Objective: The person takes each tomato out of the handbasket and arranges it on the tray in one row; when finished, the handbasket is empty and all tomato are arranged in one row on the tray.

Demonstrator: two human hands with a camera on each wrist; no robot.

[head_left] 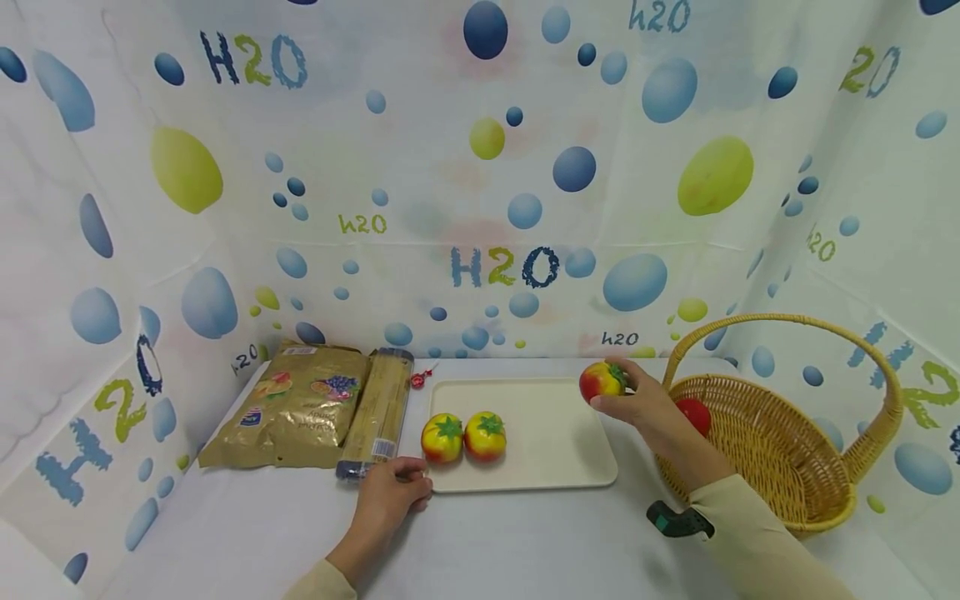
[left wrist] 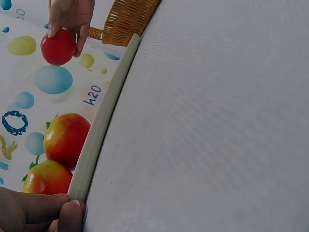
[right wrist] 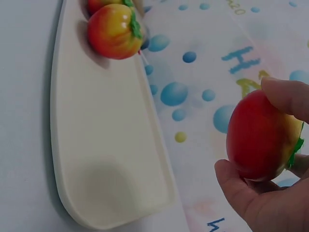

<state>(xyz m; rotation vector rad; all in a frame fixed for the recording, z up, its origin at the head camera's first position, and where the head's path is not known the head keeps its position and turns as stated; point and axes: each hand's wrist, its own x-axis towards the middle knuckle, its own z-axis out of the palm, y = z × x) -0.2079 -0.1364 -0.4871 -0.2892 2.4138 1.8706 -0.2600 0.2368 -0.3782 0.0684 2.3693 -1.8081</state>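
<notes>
My right hand [head_left: 637,402] grips a red-and-yellow tomato [head_left: 599,383] with a green leafy top, held above the right end of a cream tray [head_left: 551,433]. In the right wrist view, thumb and fingers wrap round the tomato [right wrist: 260,137], clear of the tray's surface. Two similar tomatoes, one on the left [head_left: 441,440] and one beside it [head_left: 486,437], sit side by side at the tray's left end. My left hand [head_left: 392,493] pinches the tray's near left corner; its thumb and finger meet at the rim [left wrist: 99,130] in the left wrist view.
A wicker basket [head_left: 780,442] with a tall handle stands at the right, a red round item [head_left: 694,415] inside it. To the left lie a gold candy bag [head_left: 300,408] and a long pack [head_left: 382,408]. A small red-wrapped candy [head_left: 417,380] lies behind the tray.
</notes>
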